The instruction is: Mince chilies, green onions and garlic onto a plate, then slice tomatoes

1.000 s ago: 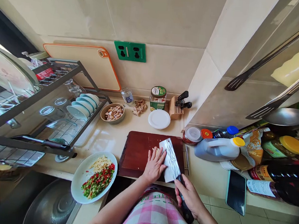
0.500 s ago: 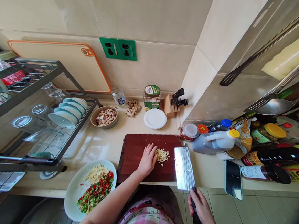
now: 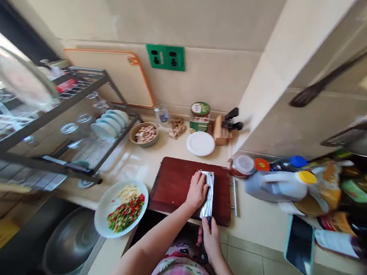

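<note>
A dark red cutting board [image 3: 173, 183] lies on the counter in front of me. My right hand [image 3: 210, 240] grips the black handle of a broad cleaver [image 3: 208, 195], whose blade lies over the board's right part. My left hand [image 3: 196, 192] rests on the board against the blade's left side, fingers together and extended. The chopped pale bits seen earlier are hidden under the hand and blade. A white plate [image 3: 108, 210] with chopped red and green peppers and pale mince sits to the left of the board.
A dish rack [image 3: 60, 119] with bowls stands left. A bowl of garlic cloves [image 3: 144, 134], ginger [image 3: 177, 127], a jar [image 3: 199, 116], a white lid [image 3: 200, 144] and a knife block [image 3: 222, 130] line the wall. Bottles [image 3: 278, 185] and a phone [image 3: 300, 244] crowd the right. A pot [image 3: 63, 251] sits below left.
The cleaver, held off the board's right edge half a second ago, has come back over the board and covers the chopped bits. My left hand has closed in against the blade. The view has shifted.
</note>
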`<state>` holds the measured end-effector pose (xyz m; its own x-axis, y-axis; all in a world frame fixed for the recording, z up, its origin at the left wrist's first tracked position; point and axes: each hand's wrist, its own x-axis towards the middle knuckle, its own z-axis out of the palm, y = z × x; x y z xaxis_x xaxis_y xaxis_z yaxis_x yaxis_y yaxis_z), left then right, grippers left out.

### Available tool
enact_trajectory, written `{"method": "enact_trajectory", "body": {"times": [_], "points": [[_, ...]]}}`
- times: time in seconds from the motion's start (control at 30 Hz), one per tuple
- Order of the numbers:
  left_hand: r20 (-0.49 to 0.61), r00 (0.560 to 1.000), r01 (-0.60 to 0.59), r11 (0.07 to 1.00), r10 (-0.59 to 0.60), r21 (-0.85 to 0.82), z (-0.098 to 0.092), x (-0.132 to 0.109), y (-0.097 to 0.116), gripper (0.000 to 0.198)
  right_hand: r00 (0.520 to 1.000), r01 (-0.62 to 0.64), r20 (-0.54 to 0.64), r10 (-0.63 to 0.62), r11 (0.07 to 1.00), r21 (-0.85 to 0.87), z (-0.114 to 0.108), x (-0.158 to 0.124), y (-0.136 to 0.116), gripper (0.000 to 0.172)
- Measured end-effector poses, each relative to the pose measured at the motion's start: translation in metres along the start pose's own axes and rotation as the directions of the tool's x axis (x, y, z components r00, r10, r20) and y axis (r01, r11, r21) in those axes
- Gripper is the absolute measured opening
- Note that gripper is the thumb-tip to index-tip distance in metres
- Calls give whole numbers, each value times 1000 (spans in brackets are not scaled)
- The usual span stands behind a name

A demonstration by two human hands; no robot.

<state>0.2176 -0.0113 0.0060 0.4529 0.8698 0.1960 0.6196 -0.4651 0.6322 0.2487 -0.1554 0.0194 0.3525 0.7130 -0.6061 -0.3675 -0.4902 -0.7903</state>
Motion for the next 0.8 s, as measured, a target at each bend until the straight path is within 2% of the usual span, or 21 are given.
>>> {"method": "enact_trajectory", "body": {"times": [0.1,0.17,0.27,0.37,0.47,0.6,0.7,0.8], "points": [[-34,999,25,1000,-26,-15,-8,-3,5,41,996,3,93,-3,1000,-4,-3,-1,2,44],[-85,995,47,999,-48,-11,-20,-7,5,43,986,19,169,-14,1000,-25,-4,-2,0,41],[-193,978,90,996,-85,18,-49,-18,1,46,949,63,312,-37,995,-73,6,-9,-10,39],[-317,938,162,986,-141,42,-90,-35,-13,41,896,76,443,-23,992,-102,34,-20,-20,40],[-416,888,237,970,-196,49,-132,-55,-43,36,840,76,543,5,989,-127,77,-29,-21,42],[-497,831,315,948,-249,52,-179,-85,-102,34,763,67,645,42,987,-144,138,-41,-11,43],[-488,830,333,942,-270,46,-205,-107,-144,33,743,41,665,78,986,-162,173,-49,-2,44],[-477,830,342,939,-288,27,-221,-127,-179,31,750,27,651,117,978,-207,190,-53,3,44]]}}
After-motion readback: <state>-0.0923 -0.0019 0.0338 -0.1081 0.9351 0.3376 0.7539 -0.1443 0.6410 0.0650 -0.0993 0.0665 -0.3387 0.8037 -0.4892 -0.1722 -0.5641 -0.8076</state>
